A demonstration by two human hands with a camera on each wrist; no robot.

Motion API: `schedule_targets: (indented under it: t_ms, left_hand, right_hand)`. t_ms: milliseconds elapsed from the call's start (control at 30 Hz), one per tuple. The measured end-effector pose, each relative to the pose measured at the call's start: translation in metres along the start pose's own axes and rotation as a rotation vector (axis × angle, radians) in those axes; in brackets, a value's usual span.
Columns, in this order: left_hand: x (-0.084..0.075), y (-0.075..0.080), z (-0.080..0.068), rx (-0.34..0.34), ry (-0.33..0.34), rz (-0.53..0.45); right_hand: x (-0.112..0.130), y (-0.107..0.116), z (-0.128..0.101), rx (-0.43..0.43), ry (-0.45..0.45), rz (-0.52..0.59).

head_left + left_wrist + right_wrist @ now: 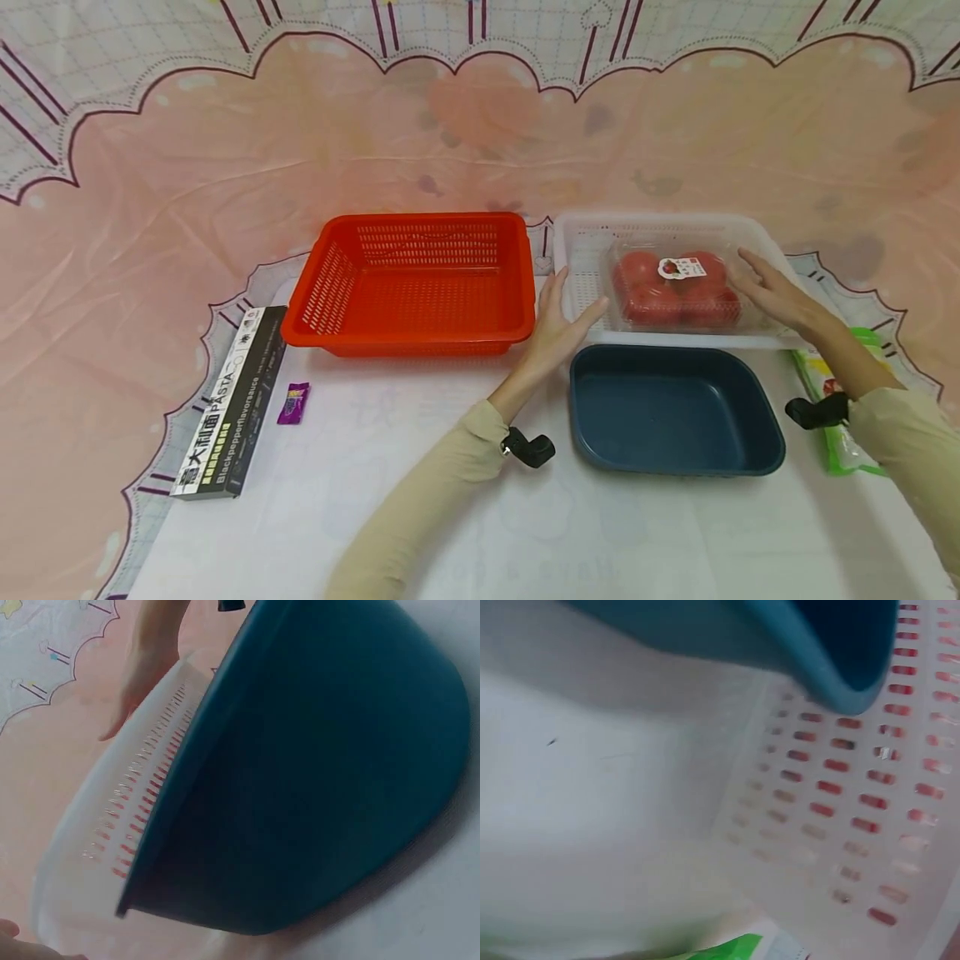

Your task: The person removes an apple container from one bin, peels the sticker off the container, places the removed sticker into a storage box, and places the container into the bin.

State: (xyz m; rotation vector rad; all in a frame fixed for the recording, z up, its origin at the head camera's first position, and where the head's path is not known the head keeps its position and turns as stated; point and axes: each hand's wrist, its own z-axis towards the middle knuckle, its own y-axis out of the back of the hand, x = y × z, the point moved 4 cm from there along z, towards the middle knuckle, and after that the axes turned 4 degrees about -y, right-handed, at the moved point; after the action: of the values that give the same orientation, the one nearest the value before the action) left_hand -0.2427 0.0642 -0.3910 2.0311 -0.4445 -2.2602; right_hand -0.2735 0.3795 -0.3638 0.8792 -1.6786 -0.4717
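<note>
A clear plastic pack of red tomatoes (677, 302) with a white label lies in the white perforated basket (581, 250). My left hand (553, 329) is at the basket's left edge, its thumb and fingers spread apart and nothing held. To the right of the pack, my right hand (776, 292) reaches over the basket with its fingers extended, close to the pack's side; whether it touches the pack I cannot tell. The basket's slotted wall shows red through it in the right wrist view, where my right hand is out of sight.
Nearest the front is a dark blue tub (675, 417). Left of the white basket stands a red-orange basket (412, 304). A black pasta box (232, 408) and a small purple packet (293, 403) lie at the left. Under the right forearm is a green-and-white bag (843, 442).
</note>
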Motion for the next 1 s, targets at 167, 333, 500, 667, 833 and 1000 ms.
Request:
schedule_targets:
  t_ms: [167,333,500,667,833,1000]
  left_hand:
    - [0.008,-0.006,0.003,-0.006,0.043,-0.011]
    - [0.014,-0.008,0.007,-0.016,0.033,-0.004]
    - [0.020,-0.009,0.008,-0.038,0.026,-0.003]
    - [0.021,-0.010,0.010,-0.056,0.028,-0.015]
    - [0.022,-0.010,0.011,-0.053,0.030,-0.020]
    - [0.026,-0.011,0.013,-0.023,0.013,-0.007]
  right_hand:
    - [-0.005,-0.002,-0.002,0.018,0.017,0.004]
    - [-0.009,-0.003,-0.002,0.017,0.018,0.033]
    - [-0.013,-0.005,-0.001,0.005,0.014,0.042]
    - [-0.015,-0.006,-0.001,-0.013,-0.007,0.034]
    - [-0.016,-0.007,0.001,-0.005,-0.021,-0.002]
    - [-0.016,-0.009,0.002,-0.005,-0.051,-0.051]
